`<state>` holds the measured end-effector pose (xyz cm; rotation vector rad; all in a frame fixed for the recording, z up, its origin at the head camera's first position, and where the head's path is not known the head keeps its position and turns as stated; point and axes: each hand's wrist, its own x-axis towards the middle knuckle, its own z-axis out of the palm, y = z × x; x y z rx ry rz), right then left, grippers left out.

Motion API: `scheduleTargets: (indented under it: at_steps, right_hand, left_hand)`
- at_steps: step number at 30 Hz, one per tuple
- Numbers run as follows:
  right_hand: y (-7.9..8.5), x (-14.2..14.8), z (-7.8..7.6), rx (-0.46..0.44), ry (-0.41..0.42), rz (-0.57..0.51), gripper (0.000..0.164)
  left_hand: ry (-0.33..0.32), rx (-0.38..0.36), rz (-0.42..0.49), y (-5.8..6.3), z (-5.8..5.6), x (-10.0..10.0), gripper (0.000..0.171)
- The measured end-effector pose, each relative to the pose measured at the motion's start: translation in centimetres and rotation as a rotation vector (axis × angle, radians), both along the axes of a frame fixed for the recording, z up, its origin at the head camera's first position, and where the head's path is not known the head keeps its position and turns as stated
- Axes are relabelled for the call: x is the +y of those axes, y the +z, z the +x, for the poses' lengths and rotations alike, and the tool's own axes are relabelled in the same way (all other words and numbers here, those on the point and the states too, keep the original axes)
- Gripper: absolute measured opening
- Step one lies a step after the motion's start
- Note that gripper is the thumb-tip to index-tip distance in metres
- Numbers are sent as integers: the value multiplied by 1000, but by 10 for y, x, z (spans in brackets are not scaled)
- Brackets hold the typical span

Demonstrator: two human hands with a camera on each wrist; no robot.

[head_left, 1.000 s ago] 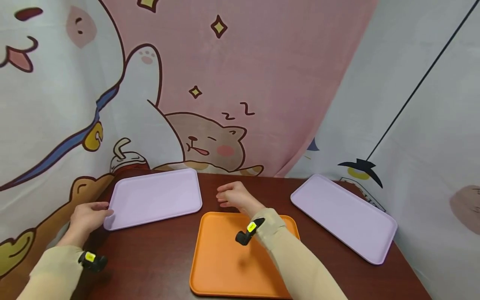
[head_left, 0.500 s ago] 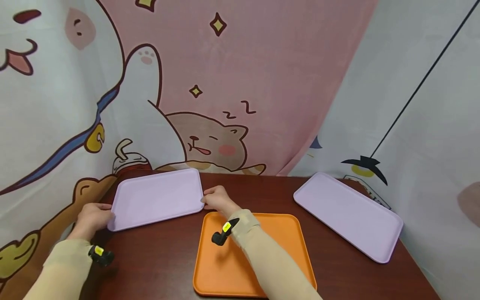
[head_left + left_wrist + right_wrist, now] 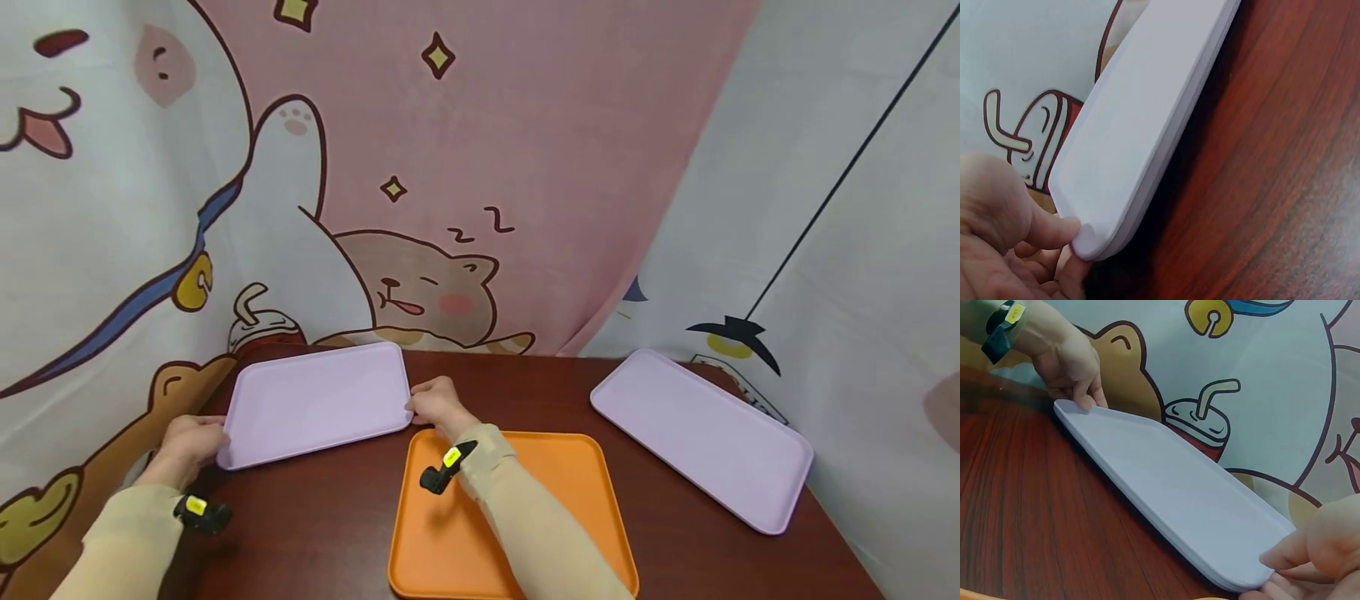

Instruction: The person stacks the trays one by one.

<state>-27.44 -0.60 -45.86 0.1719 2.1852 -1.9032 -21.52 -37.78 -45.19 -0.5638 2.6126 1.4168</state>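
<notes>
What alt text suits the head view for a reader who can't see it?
Left hand and right hand hold opposite ends of a lavender tray at the left of a dark table. An orange tray lies nearer the camera, a second lavender tray to the right, with cartoon-printed cloth behind.

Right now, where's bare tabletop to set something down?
Free on the dark red wood-grain table: front left, between the beige left sleeve and the orange squarish tray; right, between that tray and the unheld lilac rectangular tray. Crowded: beside the orange tray's far-left corner, where the right hand pinches the held lilac rectangular tray.
</notes>
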Motion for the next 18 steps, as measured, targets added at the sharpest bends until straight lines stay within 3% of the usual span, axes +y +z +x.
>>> scheduleTargets:
  at_steps: [6,18]
  right_hand:
    - [4,10,1,-4,-11,-42,34]
    - [17,41,3,-38,18,-52,35]
  left_hand:
    - [-17,46,-59,15,4,10,54]
    - [-59,115,-41,37,18,30,51]
